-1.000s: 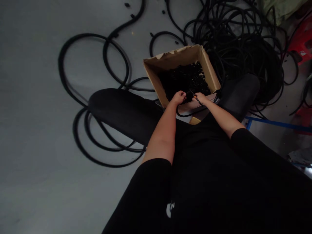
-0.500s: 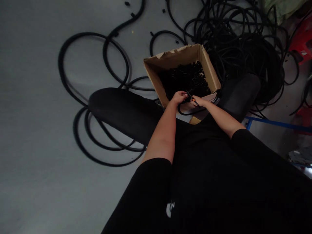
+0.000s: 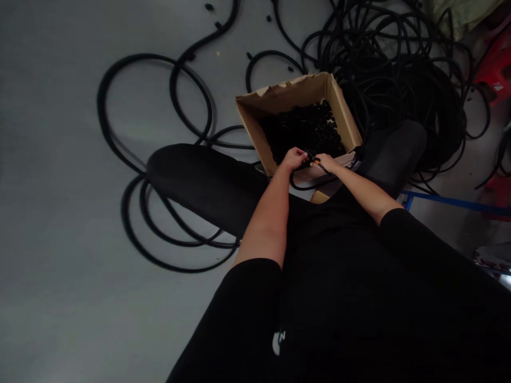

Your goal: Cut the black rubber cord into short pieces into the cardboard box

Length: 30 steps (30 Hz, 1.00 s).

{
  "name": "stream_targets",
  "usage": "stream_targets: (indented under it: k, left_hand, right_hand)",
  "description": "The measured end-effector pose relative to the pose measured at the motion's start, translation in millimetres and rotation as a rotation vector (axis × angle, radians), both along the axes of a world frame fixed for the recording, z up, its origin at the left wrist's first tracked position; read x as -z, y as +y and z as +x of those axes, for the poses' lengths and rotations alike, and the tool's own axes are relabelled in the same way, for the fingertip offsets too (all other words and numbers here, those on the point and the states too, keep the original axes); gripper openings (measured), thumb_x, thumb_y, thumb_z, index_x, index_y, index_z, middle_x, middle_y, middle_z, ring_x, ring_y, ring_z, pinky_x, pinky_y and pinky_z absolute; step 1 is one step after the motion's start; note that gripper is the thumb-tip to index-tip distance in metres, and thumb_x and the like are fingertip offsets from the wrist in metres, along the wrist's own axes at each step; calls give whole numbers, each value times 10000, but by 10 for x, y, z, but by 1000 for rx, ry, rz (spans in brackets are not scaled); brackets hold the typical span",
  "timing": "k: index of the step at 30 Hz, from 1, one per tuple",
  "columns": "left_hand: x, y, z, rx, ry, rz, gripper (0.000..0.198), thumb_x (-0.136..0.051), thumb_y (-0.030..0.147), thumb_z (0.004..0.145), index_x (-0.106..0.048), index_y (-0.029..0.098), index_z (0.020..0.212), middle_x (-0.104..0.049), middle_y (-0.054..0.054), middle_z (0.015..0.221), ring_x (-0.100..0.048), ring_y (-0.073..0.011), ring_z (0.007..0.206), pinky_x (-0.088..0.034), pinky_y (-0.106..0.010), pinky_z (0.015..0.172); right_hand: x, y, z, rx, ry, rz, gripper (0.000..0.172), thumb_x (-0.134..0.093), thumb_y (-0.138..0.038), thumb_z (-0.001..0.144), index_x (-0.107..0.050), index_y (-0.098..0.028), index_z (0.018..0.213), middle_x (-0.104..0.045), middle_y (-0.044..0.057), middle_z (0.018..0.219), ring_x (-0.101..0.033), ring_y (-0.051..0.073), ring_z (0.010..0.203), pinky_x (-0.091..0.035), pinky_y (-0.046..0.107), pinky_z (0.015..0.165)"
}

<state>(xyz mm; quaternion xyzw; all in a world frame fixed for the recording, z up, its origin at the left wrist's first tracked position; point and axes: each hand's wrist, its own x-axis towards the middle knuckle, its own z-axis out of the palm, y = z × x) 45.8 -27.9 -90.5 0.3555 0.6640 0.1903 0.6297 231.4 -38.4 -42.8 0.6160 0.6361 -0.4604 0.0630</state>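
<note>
My left hand (image 3: 294, 158) is closed, fingers pinched around a black rubber hose (image 3: 305, 188) that loops below it. Close by on the right, my right hand (image 3: 325, 163) grips a thin black hand tool with an orange part (image 3: 318, 161); it looks like scissors or a cutter, but its exact kind is too small to tell. The tool's tip reaches toward the left fingertips. Both hands are over the near edge of an open cardboard box (image 3: 346, 119). Inside the box lie many short black pieces (image 3: 299, 125).
A big tangle of black hose (image 3: 399, 80) fills the floor behind and right of the box. More hose loops (image 3: 154, 56) lie at left, with small black bits (image 3: 209, 7) scattered behind. A blue bar (image 3: 455, 201) and red plastic objects (image 3: 497, 74) are at right.
The tool in my right hand has turned slightly and its handle shows lower right. Both hands otherwise stay in nearly the same place.
</note>
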Motion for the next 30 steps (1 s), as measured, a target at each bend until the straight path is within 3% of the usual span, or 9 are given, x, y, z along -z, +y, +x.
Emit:
stream_targets:
  k: [4, 9, 13, 18, 21, 26, 30]
  left_hand:
    - [-35, -9, -6, 38, 36, 16, 354, -820, 11, 1011, -624, 229, 814, -738, 12, 715, -618, -146, 704, -491, -263, 759]
    - [-71, -13, -52, 164, -1, -55, 327, -858, 77, 1019, -637, 227, 829, -742, -7, 700, -592, -143, 673, -461, -251, 688]
    - [-44, -5, -69, 189, -55, -90, 329, -883, 190, 1065, -650, 227, 837, -722, -16, 700, -578, -140, 654, -443, -232, 629]
    - [1, 1, -36, 109, -28, -123, 428, -825, 204, 1114, -608, 242, 748, -561, -1, 589, -474, -140, 564, -362, -267, 604]
    - [-12, 17, -18, 3, -60, -101, 375, -883, 159, 1040, -599, 244, 810, -637, 3, 673, -504, -130, 600, -380, -251, 629]
    - [-81, 32, -22, -177, -155, -79, 250, -740, 45, 996, -609, 237, 902, -683, 16, 807, -612, -140, 716, -469, -231, 685]
    - [-132, -15, -35, -127, -216, -33, 256, -816, -7, 922, -678, 209, 936, -721, 30, 846, -653, -131, 755, -544, -244, 770]
  right_hand:
    - [-61, -36, 0, 30, -25, -52, 255, -847, -243, 1108, -688, -206, 912, -751, 3, 844, -741, 195, 897, -529, 244, 844]
    - [-171, -130, -1, 126, 100, -222, 198, -814, -165, 1141, -672, -210, 1009, -641, -55, 704, -655, 164, 697, -526, 227, 710]
    - [-213, -154, -18, 189, 126, -223, 225, -797, -176, 1149, -655, -211, 978, -606, -55, 661, -604, 153, 637, -492, 226, 650]
    - [-205, -124, -24, 212, 82, -164, 260, -863, -260, 1099, -661, -217, 941, -557, -69, 624, -596, 165, 644, -500, 257, 685]
    - [-153, -116, -19, 219, 75, -178, 274, -870, -254, 1110, -649, -223, 950, -549, -71, 630, -601, 167, 658, -496, 249, 682]
    - [-55, -130, -23, 313, 181, -212, 361, -903, -230, 1124, -570, -265, 990, -553, -88, 685, -587, 149, 664, -463, 208, 634]
    - [-51, -127, -45, 453, 316, -234, 388, -898, -320, 1171, -532, -292, 1047, -570, -98, 723, -597, 143, 660, -476, 185, 614]
